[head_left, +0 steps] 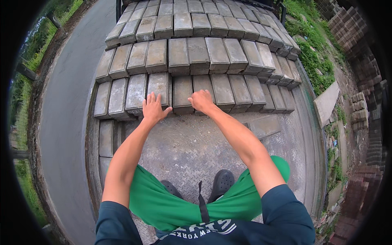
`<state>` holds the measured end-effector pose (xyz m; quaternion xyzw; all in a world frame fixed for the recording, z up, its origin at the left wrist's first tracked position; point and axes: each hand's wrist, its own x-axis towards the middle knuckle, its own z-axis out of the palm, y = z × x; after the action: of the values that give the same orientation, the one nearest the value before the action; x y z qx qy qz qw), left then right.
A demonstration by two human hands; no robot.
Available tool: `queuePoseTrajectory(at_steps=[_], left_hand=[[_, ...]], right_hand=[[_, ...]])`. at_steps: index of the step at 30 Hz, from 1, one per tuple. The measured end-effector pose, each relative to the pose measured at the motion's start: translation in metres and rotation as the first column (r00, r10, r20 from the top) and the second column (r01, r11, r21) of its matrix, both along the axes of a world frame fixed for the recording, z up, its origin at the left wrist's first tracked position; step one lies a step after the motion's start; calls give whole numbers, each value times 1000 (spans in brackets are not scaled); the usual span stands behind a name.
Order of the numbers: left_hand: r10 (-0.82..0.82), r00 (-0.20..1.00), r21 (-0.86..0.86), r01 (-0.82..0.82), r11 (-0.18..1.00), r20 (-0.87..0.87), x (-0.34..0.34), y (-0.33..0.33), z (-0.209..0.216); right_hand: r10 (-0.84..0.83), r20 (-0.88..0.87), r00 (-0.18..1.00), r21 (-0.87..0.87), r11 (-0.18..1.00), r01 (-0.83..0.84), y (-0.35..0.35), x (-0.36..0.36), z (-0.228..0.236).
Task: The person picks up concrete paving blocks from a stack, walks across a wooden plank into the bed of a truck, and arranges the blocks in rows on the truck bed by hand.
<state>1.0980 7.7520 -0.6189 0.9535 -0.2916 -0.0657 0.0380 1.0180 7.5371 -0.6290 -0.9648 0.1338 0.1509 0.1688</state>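
Well, our left hand [153,108] lay splayed and our right hand [201,101] curled, apart, at grey blocks [182,92] across the metal floor [179,151]; the right's grip we couldn't tell. A lopsided pull could've dropped one onto our shoes [223,183].

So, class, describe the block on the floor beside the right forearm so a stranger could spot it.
Start at the patterned metal floor, then find the right forearm. The grey block lies just right of it, slanting crosswise, unlike the lengthwise stacked blocks behind.
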Motion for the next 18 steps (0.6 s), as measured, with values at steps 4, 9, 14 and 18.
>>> queuePoseTrajectory(at_steps=[4, 9, 14, 18], left_hand=[[35, 999, -191, -32, 981, 12, 49, -15, -3], [-35, 983, -66, 48, 997, 179, 107, -57, 10], [-132, 956, 11, 134, 991, 261, 145, -78, -10], [-43, 936, -172, 109, 979, 349, 145, -82, -23]], right_hand=[[51, 281, 958, -140, 990, -11, -27, 30, 8], [23, 300, 954, -269, 961, 62, -38, 103, 15], [-39, 284, 958, -294, 947, 126, -49, 142, -13], [18, 543, 839, -313, 932, 182, -55, 137, -41]])
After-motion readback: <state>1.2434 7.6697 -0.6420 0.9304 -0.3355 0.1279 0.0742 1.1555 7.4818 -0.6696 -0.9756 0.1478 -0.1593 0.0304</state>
